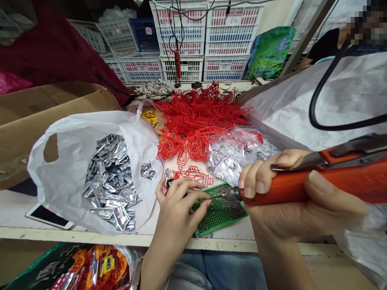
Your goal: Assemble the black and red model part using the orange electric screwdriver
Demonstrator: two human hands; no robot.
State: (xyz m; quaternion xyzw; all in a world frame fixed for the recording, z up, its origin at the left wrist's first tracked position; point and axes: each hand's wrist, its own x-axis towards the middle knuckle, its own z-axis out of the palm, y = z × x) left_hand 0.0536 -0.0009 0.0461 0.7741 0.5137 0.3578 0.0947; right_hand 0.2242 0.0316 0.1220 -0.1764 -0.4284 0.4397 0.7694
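Note:
An orange electric screwdriver (290, 187) is gripped in my right hand (290, 209), its bit pointing left over a green perforated tray (208, 225) of small screws. At the bit's tip, the thumb and index finger of my left hand (178, 205) pinch together; whatever lies between them is too small to make out. Just beyond my left hand, flat red plastic frames (193, 174) rest on the white table, with a small round black part (169, 182) by the fingers. A large heap of red frames (202, 117) is piled farther back.
A white plastic bag (72, 125) of shiny metal pieces (111, 181) stands left, beside a phone (48, 216). Clear bags of silvery parts (229, 161) lie right of centre. Cardboard boxes (54, 104) and crates (181, 30) surround the table. A person's arm (325, 46) shows at upper right.

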